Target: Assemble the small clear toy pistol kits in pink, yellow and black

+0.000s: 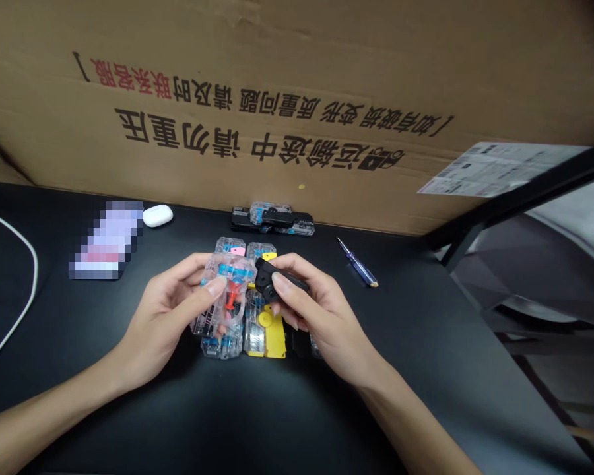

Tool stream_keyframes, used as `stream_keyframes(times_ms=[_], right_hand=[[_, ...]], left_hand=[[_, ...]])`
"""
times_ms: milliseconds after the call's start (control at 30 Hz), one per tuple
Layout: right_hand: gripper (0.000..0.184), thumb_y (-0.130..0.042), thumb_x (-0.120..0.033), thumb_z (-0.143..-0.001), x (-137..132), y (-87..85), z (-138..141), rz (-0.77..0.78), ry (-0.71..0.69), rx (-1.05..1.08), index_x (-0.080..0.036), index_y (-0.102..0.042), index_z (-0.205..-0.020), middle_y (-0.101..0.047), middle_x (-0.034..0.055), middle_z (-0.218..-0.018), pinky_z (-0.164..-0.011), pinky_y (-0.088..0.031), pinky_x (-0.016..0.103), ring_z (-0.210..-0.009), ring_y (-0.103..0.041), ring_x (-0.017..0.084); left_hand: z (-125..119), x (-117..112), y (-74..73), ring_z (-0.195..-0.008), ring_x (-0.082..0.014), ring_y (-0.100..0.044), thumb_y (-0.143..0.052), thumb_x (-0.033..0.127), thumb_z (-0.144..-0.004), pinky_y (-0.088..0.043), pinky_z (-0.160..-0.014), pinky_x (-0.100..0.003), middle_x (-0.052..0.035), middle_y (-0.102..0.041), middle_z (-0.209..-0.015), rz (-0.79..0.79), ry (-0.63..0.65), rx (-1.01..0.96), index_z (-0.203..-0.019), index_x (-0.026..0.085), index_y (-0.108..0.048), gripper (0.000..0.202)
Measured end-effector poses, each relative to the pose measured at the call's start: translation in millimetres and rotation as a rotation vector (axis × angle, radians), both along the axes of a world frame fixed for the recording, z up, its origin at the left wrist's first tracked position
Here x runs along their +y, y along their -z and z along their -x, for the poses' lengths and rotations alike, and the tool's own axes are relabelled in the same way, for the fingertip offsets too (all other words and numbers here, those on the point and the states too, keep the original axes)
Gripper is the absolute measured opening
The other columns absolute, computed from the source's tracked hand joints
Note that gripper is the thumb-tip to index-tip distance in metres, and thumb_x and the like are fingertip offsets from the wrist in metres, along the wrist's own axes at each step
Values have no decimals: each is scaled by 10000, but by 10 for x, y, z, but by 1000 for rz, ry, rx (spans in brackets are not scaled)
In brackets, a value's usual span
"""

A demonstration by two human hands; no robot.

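Clear plastic case (226, 290), a red part showing inside it, is held in the left hand (165, 318), while the right hand (321, 318) grips a small black block (272, 280); the hands are just apart. Beneath them, more clear cases (266, 336) (one with yellow parts) lie grouped on the black worktop (400, 343). Farther off are a black-and-clear assembly (272, 219), a blue-handled screwdriver (357, 262), a white earbud case (157, 215) and a cardboard box (257, 99).

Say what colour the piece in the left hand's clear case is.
Red, best in the head view: the piece inside the clear case, left hand.
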State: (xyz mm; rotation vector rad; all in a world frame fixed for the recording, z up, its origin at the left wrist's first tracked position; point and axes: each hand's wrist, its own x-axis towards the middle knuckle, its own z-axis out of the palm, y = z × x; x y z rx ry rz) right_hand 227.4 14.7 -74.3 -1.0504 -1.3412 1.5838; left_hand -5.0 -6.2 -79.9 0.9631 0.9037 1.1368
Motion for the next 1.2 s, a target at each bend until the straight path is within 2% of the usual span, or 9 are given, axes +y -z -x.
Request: stream_keyframes(times_ms=[167, 600, 967, 1100, 1200], right_hand=[[324, -805, -565, -1066, -1, 0, -1, -16, -15, -7, -253, -745, -1129, -548, -50, -808, -590, -370, 261, -645, -455, 109], [383, -808, -622, -1039, -3, -18, -13, -14, -22, -74, -256, -734, -1124, -556, -49, -795, -607, -386, 288, -624, -435, 122], [337, -802, -588, -1061, 9, -10, -12, -37, -41, -26, -258, -755, -1113, -541, -48, -779, -596, -364, 275, -645, -443, 122], [352, -802, -600, -1053, 15, -9, -20, -42, -29, -50, -258, -763, -1125, -541, -46, -770, -597, -383, 283, -634, -451, 130], [360, -799, -608, -1050, 14, -5, -25, -48, -32, -60, -260, -769, -1140, -545, -44, -781, -603, -403, 284, -631, -463, 130]], left_hand=[[5, 3, 5, -881, -184, -812, -887, 406, -1026, -701, -733, -240, -86, -874, -1254, -2, 8, 5, -1347, 296, -883, 340], [-12, 4, 0, -812, -177, -796, -909, 420, -1001, -692, -693, -244, -93, -881, -1183, 11, -10, 6, -1316, 267, -888, 350], [18, -1, 48, -958, -265, -861, -897, 377, -1009, -708, -713, -287, -108, -876, -1284, 6, 7, -17, -1349, 262, -869, 360], [8, -5, 40, -962, -275, -864, -907, 388, -1000, -686, -669, -272, -118, -875, -1280, 6, -1, -13, -1345, 249, -874, 373], [1, -8, 31, -978, -260, -862, -924, 375, -988, -694, -713, -267, -106, -877, -1278, -4, -10, -7, -1321, 260, -884, 355]])
